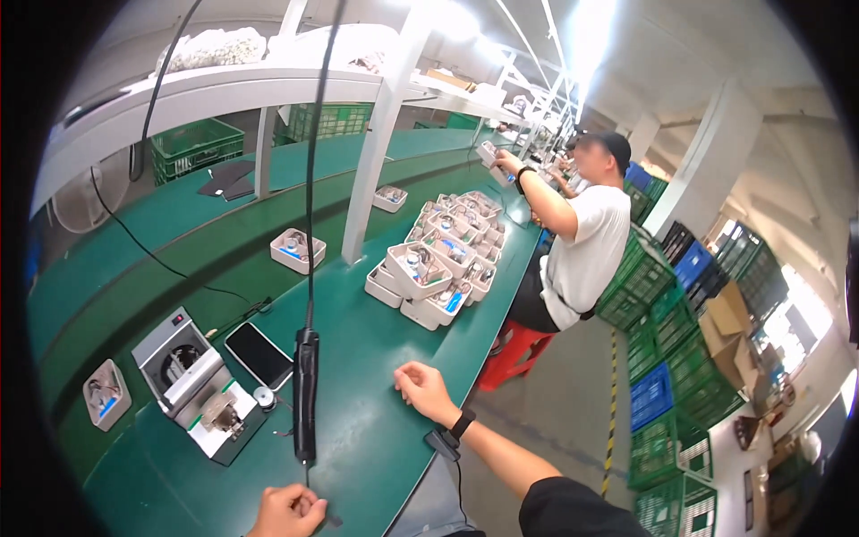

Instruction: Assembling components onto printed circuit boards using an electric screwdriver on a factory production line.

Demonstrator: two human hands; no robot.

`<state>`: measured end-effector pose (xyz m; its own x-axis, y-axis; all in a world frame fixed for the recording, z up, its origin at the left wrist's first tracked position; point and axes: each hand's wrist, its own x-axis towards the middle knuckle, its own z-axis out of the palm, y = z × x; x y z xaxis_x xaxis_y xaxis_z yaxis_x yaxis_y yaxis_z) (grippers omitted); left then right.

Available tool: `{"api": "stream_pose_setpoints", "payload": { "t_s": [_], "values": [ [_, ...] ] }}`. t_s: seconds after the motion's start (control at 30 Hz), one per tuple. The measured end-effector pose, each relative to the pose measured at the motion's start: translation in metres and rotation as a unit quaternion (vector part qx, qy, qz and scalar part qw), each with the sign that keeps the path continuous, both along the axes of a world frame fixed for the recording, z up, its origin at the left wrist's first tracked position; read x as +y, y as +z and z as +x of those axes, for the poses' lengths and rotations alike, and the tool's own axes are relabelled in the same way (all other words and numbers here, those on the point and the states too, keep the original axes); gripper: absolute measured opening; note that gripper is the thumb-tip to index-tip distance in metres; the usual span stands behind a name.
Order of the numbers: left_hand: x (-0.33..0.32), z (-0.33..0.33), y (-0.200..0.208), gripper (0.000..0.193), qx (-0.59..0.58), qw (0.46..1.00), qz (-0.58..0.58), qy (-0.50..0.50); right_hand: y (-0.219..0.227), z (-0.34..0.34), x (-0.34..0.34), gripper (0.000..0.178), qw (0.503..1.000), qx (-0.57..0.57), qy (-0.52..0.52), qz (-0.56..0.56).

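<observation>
At the lower edge my left hand (288,512) is closed in a pinch just below the tip of a hanging black electric screwdriver (306,394). Whatever sits between those fingers is hidden; a small dark piece (335,521) shows beside them on the bench. My right hand (424,392) is raised over the green bench top (367,438), its fingers curled in, and nothing shows in them. Left of the screwdriver stand a grey machine with an open lid (182,362) and a metal fixture (224,416). A spool (265,397) lies near a black-screened tablet (259,355).
Stacked light trays of parts (419,270) stand ahead on the bench. Single trays (298,251) sit on the green conveyor (242,259). A white post (380,143) rises between. Beyond the trays a co-worker (586,242) holds a tray. Green crates (671,430) line the right side.
</observation>
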<state>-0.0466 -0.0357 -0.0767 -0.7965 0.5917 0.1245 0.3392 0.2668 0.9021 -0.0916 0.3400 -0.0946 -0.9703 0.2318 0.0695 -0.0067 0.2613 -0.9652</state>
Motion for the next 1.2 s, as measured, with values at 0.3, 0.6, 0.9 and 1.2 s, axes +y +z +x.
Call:
{"api": "stream_pose_setpoints", "payload": {
  "t_s": [0.3,0.6,0.9,1.2],
  "values": [
    [-0.006,0.003,0.015,0.018,-0.092,0.996,0.002,0.002,-0.013,-0.003,-0.007,0.022,0.998,0.023,-0.059,0.023],
    [-0.008,0.001,0.006,0.017,-0.103,0.994,0.016,0.015,-0.020,-0.017,-0.004,0.024,0.989,0.061,-0.120,0.069],
    [-0.006,0.006,0.017,0.017,-0.093,0.995,0.012,0.022,-0.010,-0.012,-0.010,0.027,0.974,0.056,-0.165,0.146],
    [-0.014,0.000,-0.019,0.024,0.014,1.000,0.008,0.014,-0.028,-0.027,-0.012,0.024,0.953,0.135,-0.187,0.198]
  ]
}}
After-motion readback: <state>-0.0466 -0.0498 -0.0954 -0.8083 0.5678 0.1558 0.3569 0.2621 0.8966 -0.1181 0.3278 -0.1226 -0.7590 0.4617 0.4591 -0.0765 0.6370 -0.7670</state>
